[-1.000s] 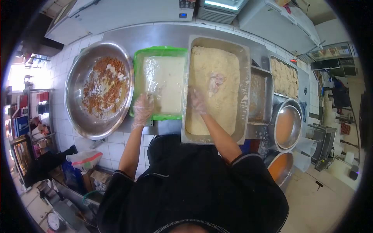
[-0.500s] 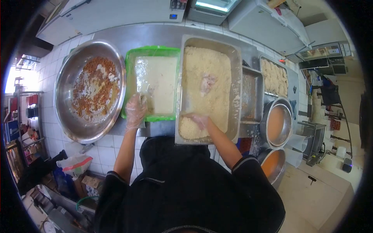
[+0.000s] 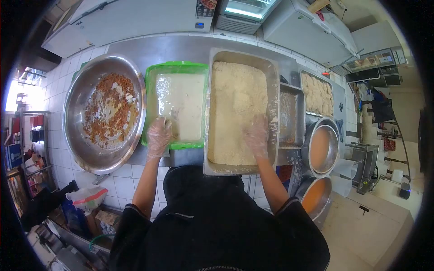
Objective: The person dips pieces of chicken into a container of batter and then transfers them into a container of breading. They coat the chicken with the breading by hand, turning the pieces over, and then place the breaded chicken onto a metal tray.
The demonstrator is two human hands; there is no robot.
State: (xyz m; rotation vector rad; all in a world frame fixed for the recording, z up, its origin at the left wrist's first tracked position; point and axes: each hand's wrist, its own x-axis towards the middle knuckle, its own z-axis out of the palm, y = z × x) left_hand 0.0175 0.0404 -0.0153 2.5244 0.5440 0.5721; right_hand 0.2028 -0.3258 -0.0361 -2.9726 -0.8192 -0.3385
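My left hand, in a clear plastic glove, hovers at the near left corner of the green tub. Its fingers are loosely bent and apart, with nothing visible in them. Pale, runny batter fills the tub. To the right, my right hand, gloved too, is open in the deep metal pan of pale breading. Its fingertips are slightly blurred against the breading. Just beyond them, a crumb-covered lump sits in a low mound; what lies under the coating is hidden.
A large steel bowl with reddish-brown crumbs and white powder stands at left. On the right are a narrow metal pan, a tray of breaded pieces and two pots of orange liquid. Freezers line the far side.
My right hand has moved from the pan's near left corner to its right side. The pink piece visible earlier is now covered with breading. My left hand stays at the tub's corner.
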